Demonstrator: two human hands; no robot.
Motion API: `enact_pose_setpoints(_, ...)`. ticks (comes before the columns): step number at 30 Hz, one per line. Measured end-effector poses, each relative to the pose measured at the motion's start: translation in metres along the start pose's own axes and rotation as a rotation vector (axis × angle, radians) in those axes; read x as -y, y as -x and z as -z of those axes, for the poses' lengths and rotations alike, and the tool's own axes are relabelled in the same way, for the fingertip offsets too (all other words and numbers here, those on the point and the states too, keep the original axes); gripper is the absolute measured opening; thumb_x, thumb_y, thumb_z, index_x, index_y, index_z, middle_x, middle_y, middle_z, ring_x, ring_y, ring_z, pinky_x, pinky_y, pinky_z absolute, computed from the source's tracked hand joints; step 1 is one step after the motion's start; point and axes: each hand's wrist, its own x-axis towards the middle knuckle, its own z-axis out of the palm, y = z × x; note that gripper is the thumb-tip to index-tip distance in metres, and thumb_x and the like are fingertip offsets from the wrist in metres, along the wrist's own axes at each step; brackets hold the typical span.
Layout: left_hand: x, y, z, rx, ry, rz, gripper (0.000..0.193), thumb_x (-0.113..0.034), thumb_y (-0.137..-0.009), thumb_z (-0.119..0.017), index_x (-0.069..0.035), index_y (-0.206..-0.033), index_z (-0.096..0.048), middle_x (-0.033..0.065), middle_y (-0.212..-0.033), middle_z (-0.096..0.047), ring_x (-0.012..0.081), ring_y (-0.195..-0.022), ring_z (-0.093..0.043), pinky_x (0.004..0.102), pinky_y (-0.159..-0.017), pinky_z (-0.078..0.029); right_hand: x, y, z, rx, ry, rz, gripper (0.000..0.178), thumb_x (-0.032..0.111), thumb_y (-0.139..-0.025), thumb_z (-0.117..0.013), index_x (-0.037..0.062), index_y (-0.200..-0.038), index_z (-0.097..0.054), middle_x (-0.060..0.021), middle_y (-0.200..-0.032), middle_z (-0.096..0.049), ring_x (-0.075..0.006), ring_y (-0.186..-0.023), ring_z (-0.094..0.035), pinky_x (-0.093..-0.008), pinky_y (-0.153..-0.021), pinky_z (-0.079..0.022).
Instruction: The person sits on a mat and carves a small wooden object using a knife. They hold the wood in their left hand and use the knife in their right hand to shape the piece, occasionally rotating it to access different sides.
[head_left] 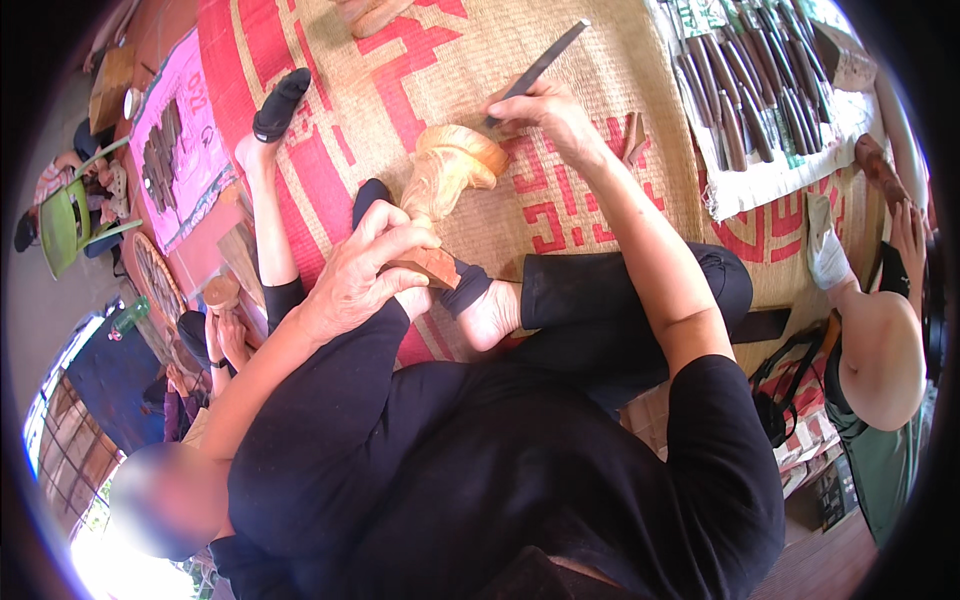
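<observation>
My left hand [365, 260] is closed around the lower part of a pale carved wooden figure [440, 185], by its reddish square base [430, 266]. The figure leans away from me, its broad rounded top on the far side, above the woven mat. Just to the right of that top, my right hand [548, 118] grips a dark, slim carving chisel [545, 60] slanting up to the right. Its lower end sits near the figure, but I cannot tell whether they touch. My bare foot [488, 312] rests close to the base.
Many dark-handled carving tools [745, 95] lie on a white cloth [735, 195] at the right. More tools [162, 155] lie on a pink sheet [190, 90] at the left. A wood piece [634, 138] rests on the red-patterned mat [575, 215]. Other people sit at both sides.
</observation>
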Motion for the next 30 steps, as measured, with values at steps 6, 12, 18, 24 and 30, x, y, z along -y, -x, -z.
enact_pose_setpoints(6,-0.002,-0.001,0.001,-0.008,-0.007,-0.013,0.037,-0.012,-0.08,-0.07,-0.011,-0.115,-0.059,0.0088,-0.1,-0.047,0.0261,-0.091,-0.057,0.0348,-0.078,-0.047,-0.005,-0.002,0.004,-0.138,-0.069,-0.003,0.012,0.01,-0.08,-0.069,0.0021,-0.088,-0.069,-0.0081,-0.081,-0.07,-0.0112,-0.068,-0.063,-0.0222,-0.062,-0.05)
enact_pose_setpoints(12,-0.002,0.0,0.0,-0.009,0.014,0.005,0.038,-0.012,-0.079,-0.071,-0.011,-0.115,-0.059,0.0087,-0.099,-0.047,0.0246,-0.092,-0.056,0.0326,-0.08,-0.045,0.011,0.007,-0.009,0.067,0.01,0.019,0.024,0.019,-0.08,-0.069,-0.0002,-0.096,-0.071,-0.0076,-0.088,-0.071,-0.0121,-0.08,-0.062,-0.0274,-0.078,-0.049)
enact_pose_setpoints(18,-0.001,-0.002,0.003,-0.061,0.065,0.001,0.038,-0.007,-0.079,-0.07,-0.008,-0.115,-0.058,0.0069,-0.099,-0.046,0.0202,-0.092,-0.053,0.0294,-0.081,-0.044,-0.003,-0.003,0.014,-0.134,-0.036,-0.045,0.014,0.014,-0.08,-0.071,0.0037,-0.089,-0.07,-0.0069,-0.085,-0.071,-0.013,-0.073,-0.065,-0.0244,-0.07,-0.051)
enact_pose_setpoints(24,-0.003,-0.006,0.008,-0.143,0.141,0.076,0.035,-0.009,-0.08,-0.069,-0.005,-0.112,-0.058,0.0072,-0.1,-0.048,0.0192,-0.096,-0.052,0.03,-0.086,-0.042,0.003,0.004,-0.006,0.035,-0.002,0.008,0.021,0.019,-0.08,-0.07,0.002,-0.093,-0.071,-0.0073,-0.086,-0.071,-0.0122,-0.075,-0.063,-0.0265,-0.073,-0.049)
enact_pose_setpoints(30,-0.003,0.0,0.009,-0.188,0.339,0.175,0.032,-0.003,-0.079,-0.063,-0.002,-0.11,-0.055,0.0077,-0.104,-0.05,0.0203,-0.103,-0.051,0.0307,-0.093,-0.041,0.01,0.002,0.004,-0.158,-0.076,-0.03,0.02,0.018,-0.079,-0.07,0.0011,-0.09,-0.068,-0.0062,-0.084,-0.068,-0.0136,-0.076,-0.063,-0.0266,-0.072,-0.05)
